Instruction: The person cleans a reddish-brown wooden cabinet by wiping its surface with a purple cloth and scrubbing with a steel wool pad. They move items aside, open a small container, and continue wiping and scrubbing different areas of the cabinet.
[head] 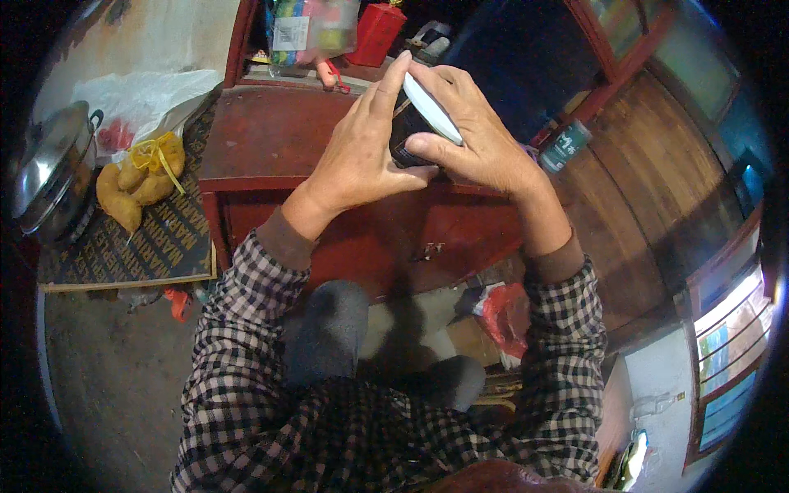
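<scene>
Above the red wooden desk (277, 135), both hands are wrapped around a dark container with a white lid (431, 110). The container is tilted, so its lid faces up and to the right. My left hand (363, 142) supports the dark body (404, 126) from the left, its thumb along the near end. From the other side, my right hand (481, 126) covers the lid with its fingers, and its thumb presses across the dark body. Most of the container is hidden by the hands. Below them is the desk's red drawer front (382, 240).
On the left, a lidded metal pot (55, 172) and a yellow net bag of potato-like tubers (145, 179) rest on a printed board (166, 246). Behind the hands are a red box (377, 34) and a plastic-wrapped pack (314, 31). A green canister (566, 146) stands right.
</scene>
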### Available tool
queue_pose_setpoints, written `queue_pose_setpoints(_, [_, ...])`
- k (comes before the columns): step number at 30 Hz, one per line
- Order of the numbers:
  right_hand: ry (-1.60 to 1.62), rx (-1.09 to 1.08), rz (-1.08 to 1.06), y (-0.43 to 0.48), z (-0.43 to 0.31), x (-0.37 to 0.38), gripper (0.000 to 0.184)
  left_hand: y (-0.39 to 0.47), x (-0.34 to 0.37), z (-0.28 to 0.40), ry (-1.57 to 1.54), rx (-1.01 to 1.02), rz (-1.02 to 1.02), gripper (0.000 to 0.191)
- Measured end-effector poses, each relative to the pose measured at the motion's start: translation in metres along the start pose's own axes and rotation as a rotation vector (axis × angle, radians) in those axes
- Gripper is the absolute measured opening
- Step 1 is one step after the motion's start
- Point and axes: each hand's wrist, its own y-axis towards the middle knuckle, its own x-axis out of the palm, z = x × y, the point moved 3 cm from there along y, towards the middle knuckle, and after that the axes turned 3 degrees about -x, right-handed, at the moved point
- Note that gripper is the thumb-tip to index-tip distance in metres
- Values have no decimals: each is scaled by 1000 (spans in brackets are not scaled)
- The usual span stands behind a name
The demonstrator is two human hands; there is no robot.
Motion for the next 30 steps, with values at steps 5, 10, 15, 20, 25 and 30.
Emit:
queue_pose_setpoints(5, [-208, -19, 13, -4, -12, -4, 83, -1, 1, -2, 2, 0, -22, 112])
queue_pose_setpoints(10, [-228, -83, 203, -8, -29, 6, 73, 2, 1, -9, -42, -60, 28, 104])
queue_pose_setpoints(15, [-175, -91, 224, -10, -25, 9, 65, 3, 0, -13, -49, -96, -12, 104])
queue_pose_setpoints(20, [-142, -44, 196, -5, -18, 15, 56, 2, -2, -15, -41, -125, -7, 104])
queue_pose_setpoints(25, [-8, -56, 198, -3, -19, 14, 48, 1, -3, -16, 14, -79, 13, 104])
queue_pose_setpoints(30, [78, 6, 193, -1, -13, 10, 45, 2, -4, -18, 32, -106, 17, 103])
